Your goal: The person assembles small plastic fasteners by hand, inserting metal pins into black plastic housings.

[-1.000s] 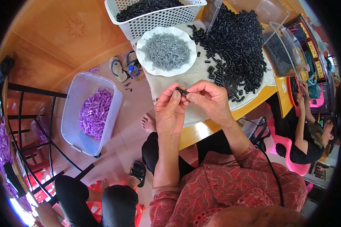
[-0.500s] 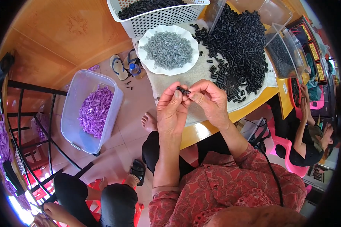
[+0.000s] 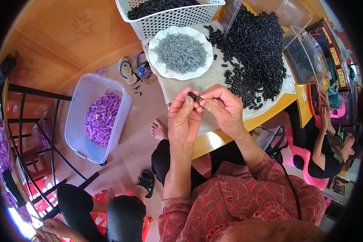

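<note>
Between thumb and fingers, my left hand (image 3: pixel 184 117) grips a small black cylindrical piece (image 3: pixel 192 96). My right hand (image 3: pixel 224 109) pinches at the other end of that piece; whatever tiny part its fingertips hold is too small to make out. Both hands meet above the near edge of the cloth-covered table (image 3: pixel 205 124). Just beyond them stands a white scalloped plate (image 3: pixel 154 60) heaped with small clear plastic parts (image 3: pixel 180 52). To the right spreads a large pile of black cylindrical pieces (image 3: pixel 256 52), some lying loose near my right hand.
A white perforated basket (image 3: pixel 173 22) of black pieces stands at the back. Clear acrylic bins (image 3: pixel 304 56) flank the pile. On the floor at left, a translucent tub (image 3: pixel 74 117) holds purple pieces (image 3: pixel 103 117). Other people sit at lower left and far right.
My hands stay together on the black piece, with hardly any movement of the fingers. The whole view has shifted very slightly.
</note>
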A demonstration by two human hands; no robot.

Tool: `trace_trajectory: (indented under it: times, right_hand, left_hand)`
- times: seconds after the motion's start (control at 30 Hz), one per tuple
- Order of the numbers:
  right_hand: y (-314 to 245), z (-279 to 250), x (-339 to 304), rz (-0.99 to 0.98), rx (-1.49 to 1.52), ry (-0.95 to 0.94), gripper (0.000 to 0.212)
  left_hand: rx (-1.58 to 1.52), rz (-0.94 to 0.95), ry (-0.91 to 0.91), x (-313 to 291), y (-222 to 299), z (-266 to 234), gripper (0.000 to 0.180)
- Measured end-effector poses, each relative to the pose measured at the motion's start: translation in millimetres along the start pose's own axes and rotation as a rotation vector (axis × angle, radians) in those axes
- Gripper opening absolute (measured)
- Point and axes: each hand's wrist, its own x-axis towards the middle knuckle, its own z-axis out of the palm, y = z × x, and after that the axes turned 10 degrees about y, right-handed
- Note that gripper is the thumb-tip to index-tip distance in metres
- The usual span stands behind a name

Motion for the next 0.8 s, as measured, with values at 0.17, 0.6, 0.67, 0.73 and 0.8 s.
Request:
trace_trajectory:
  times: [0.17,0.6,0.67,0.73,0.8]
  right_hand:
    - [-0.8,-1.2,2.4,-0.122,-0.135,-0.018,0.006]
    - [-3.3,2.5,-2.3,-0.235,-0.262,0.055,0.006]
    - [-3.9,1.6,-1.7,-0.290,-0.302,0.045,0.007]
    - [-4.7,1.5,-1.6,-0.346,-0.343,0.035,0.008]
    - [-5.4,2.4,-2.2,-0.395,-0.328,0.049,0.010]
  left_hand:
    - [0.050,0.040,0.004,0.3,-0.5,-1.4,0.025]
    - [0.120,0.096,-0.020,0.4,-1.4,-1.7,0.025]
    - [0.153,0.128,-0.027,-0.3,-1.4,-1.9,0.025]
    - [0.161,0.135,-0.028,-2.3,-1.5,-0.1,0.025]
    - [0.168,0.142,-0.029,-3.5,-1.6,1.0,0.025]
